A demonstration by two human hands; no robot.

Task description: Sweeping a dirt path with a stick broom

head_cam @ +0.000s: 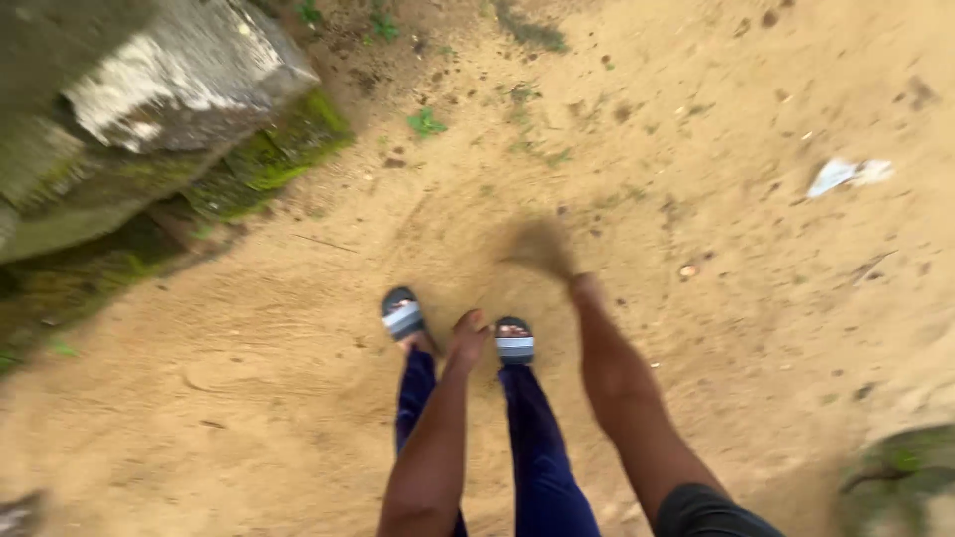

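Left hand (pixel 468 333) was seen hanging low with the fingers curled under; nothing was made out in it, and a grip could not be told. Right hand (pixel 584 288) was motion-blurred; whether it was clamped on anything could not be told. The hands were held apart. A brown smear (pixel 537 247) was noted at the right hand's tip, well to the right of the mossy stone block (pixel 149 109) and lower down. It appeared soft-edged, dust-coloured and shapeless; its kind was not resolved.

Two dark sandals (pixel 403 316) with pale straps were recorded just below the hands. Sand (pixel 249 368) below the block was marked with curved streaks, judged as worked over. Far right of the block, a white scrap (pixel 846 174) lay on sand that was pitted and unstreaked, judged not yet dealt with. Small green weeds (pixel 426 122) were seen just right of the block.
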